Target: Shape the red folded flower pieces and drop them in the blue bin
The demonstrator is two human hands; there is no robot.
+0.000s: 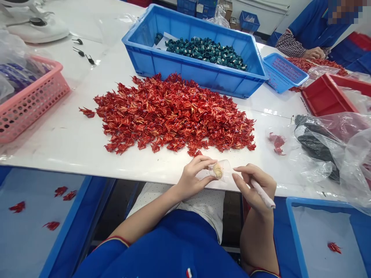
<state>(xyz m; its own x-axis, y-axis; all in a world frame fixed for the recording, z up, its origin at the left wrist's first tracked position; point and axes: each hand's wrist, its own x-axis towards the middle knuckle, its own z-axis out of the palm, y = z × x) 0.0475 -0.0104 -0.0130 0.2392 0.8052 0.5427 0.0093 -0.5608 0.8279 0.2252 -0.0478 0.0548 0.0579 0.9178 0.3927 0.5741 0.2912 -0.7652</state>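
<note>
At the table's front edge, my left hand (193,175) is closed in a pinch on a small translucent cup (226,168). A yellowish lump (218,170) shows inside it. My right hand (256,187) is closed round a white stick-like tool (264,196), whose thick end sticks out past the palm. The tool's other end is hard to make out near the cup, beside my index fingertip. Just beyond both hands lies a wide heap of small red pointed pieces (174,116), with one piece (194,151) close to my left fingers.
Behind the heap stands a blue bin (191,79) holding dark green pieces. A pink basket (34,98) is at left, a red crate (327,94) and plastic bags (348,146) at right. Blue trays (294,231) flank my lap. Another person's hand (314,53) works at far right.
</note>
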